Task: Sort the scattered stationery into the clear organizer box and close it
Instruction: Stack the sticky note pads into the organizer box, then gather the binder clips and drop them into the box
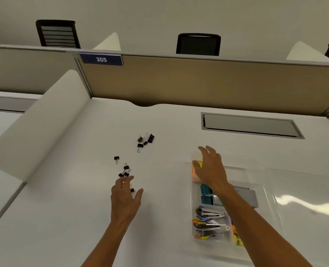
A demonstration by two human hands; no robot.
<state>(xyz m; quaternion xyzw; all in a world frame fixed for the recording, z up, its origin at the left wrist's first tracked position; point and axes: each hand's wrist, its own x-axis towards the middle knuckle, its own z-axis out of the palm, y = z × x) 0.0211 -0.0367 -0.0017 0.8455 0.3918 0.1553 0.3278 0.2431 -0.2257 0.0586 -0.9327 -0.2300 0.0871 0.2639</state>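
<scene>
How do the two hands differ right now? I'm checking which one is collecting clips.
The left hand hovers open over loose binder clips on the desk; the right hand is spread over the organizer box. Left fingers curl toward a clip; right fingers are splayed. Neither visibly grips anything.

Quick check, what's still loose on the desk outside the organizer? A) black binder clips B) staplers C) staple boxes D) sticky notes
A: black binder clips lie scattered on the white desk in front of the left hand, while the staplers already sit inside the clear organizer box under the right hand.
</scene>
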